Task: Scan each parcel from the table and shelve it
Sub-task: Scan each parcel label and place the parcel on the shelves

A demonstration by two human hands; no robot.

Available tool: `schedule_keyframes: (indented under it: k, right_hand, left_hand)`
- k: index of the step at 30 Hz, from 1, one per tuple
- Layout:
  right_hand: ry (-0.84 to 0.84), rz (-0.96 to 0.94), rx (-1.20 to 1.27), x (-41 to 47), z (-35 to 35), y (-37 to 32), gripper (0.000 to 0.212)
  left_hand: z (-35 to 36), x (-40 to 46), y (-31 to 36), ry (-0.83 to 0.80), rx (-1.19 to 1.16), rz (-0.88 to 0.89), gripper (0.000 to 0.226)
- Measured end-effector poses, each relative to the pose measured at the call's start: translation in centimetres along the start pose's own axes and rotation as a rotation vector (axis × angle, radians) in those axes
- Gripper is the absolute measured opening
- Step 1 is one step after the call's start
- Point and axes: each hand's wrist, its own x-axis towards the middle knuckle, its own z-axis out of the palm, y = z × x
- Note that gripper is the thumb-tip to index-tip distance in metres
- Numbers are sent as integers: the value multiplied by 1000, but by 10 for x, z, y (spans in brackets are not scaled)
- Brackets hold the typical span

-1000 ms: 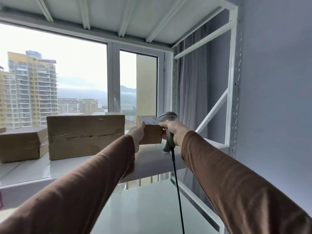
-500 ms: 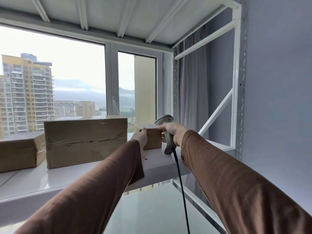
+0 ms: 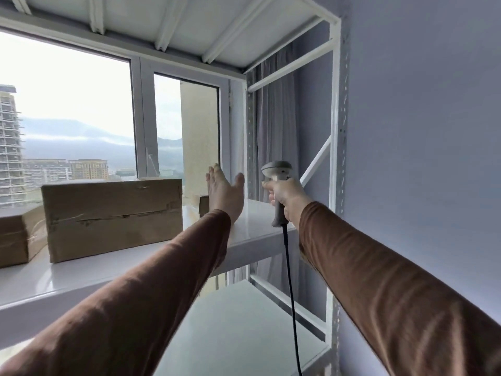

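Note:
A small brown parcel [image 3: 203, 205] stands on the white shelf [image 3: 254, 229], mostly hidden behind my left hand [image 3: 225, 194]. That hand is open with fingers spread, holding nothing, right in front of the parcel. My right hand [image 3: 287, 198] grips the handle of a grey barcode scanner [image 3: 276, 172], held upright over the shelf's right end, its black cable hanging down. A large cardboard parcel [image 3: 113, 215] sits to the left on the same shelf, and another parcel [image 3: 19, 234] lies at the far left edge.
White metal shelving uprights [image 3: 336, 158] and a diagonal brace stand at the right, close to a grey wall. A lower shelf [image 3: 238, 332] lies beneath. Behind the shelf are a window and a grey curtain [image 3: 273, 131].
My left hand has let go of the small parcel, which now rests on the shelf, and has opened. The scanner hand has drawn away to the right.

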Motion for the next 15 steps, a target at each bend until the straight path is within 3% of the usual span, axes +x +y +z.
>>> schedule_keyframes:
  k: [6, 15]
  right_hand:
    - [275, -109, -65, -61, -90, 11, 17]
    - [529, -37, -225, -177, -230, 63, 15]
  left_hand:
    - [54, -67, 41, -250, -238, 57, 69]
    - [151, -198, 53, -660, -473, -152, 62]
